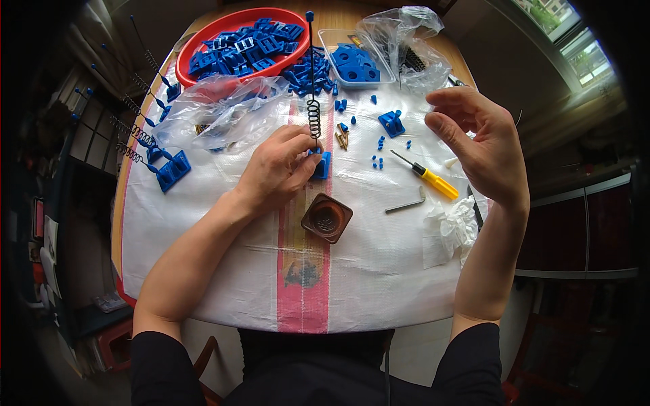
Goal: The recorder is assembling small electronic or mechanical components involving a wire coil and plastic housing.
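Note:
Near the table's middle, my left hand [274,169] has its fingers closed around the foot of a black spring rod [313,118]. The rod stands upright, with a coil low down and a small blue tip on top. Its foot meets a blue plastic base [323,166], partly covered by my fingers. Raised at the right, my right hand [481,145] is empty, its curved fingers apart from the thumb. Below that hand lies a yellow-handled screwdriver [437,181]. Another blue base [391,124] and several small blue parts [378,162] lie between the hands.
A red basin [183,64] of blue parts and a clear tub [389,74] stand at the back. Spring rods on blue bases [174,171] line the left edge. A brown square dish [327,218], hex key [406,206], crumpled tissue [455,230] and plastic bag [230,111] lie around.

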The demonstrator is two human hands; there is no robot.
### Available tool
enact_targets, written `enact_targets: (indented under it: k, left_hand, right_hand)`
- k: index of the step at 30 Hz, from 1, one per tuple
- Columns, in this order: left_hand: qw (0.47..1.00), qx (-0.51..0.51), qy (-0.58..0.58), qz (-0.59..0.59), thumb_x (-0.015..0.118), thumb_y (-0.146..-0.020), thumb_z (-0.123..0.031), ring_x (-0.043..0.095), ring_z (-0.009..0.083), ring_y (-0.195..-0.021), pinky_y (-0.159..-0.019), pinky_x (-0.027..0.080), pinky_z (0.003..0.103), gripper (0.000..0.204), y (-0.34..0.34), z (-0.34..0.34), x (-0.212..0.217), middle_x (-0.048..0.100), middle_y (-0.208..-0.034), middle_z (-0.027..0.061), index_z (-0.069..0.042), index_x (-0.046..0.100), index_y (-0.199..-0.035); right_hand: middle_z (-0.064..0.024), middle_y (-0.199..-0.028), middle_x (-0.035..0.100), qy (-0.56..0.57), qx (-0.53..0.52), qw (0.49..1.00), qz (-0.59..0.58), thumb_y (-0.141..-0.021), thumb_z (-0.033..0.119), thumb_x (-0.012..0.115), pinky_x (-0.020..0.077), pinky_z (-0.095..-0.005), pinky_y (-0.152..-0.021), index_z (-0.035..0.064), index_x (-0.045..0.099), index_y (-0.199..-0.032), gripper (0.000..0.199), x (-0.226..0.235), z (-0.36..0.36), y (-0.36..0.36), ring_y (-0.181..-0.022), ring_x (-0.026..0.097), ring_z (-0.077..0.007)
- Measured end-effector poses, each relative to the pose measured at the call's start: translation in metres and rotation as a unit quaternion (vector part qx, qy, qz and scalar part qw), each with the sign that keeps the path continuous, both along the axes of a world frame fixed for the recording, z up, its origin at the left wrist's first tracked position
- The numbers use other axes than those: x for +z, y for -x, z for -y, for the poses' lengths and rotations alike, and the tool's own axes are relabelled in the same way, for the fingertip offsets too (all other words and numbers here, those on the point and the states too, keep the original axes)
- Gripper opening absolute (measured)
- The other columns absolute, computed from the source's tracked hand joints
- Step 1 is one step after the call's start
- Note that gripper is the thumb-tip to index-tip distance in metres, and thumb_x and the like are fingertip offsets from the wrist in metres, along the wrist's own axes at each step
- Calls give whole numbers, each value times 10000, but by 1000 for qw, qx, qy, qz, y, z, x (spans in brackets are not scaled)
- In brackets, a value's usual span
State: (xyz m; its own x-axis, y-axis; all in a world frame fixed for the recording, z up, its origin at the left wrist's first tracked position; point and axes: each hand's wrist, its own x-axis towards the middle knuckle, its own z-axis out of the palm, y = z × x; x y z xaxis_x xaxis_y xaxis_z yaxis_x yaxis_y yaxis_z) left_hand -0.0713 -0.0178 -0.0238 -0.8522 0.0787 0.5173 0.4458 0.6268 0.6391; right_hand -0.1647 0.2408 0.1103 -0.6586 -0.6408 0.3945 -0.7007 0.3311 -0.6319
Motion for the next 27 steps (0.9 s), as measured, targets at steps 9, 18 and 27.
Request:
enact_targets:
  k: [9,18,27]
  left_hand:
    - [997,30,60,-29,683,-815,-17,613,263,-791,-697,497,358,119,-1,0,1,631,-870,129,27,642,-919]
    - [999,-12,34,17,686,-781,-23,597,308,-884,-781,491,384,173,-1,2,5,642,-889,129,-7,622,-941]
    - [998,-3,63,-10,664,-746,-2,587,301,-911,-790,483,381,285,-1,3,7,623,-951,144,3,632,-1029]
  right_hand:
    - [-131,-873,728,3,4,1000,-2,-881,128,711,557,-261,-733,-36,655,-1047,240,-3,1,0,-814,711,-146]
    - [-130,-880,729,-6,-4,1000,-16,-880,144,715,563,-265,-735,-26,664,-1053,248,-3,1,0,-807,714,-154]
    - [-124,-871,727,1,-1,1000,-17,-880,153,718,559,-263,-725,-21,667,-1046,245,-4,0,1,-796,705,-146]
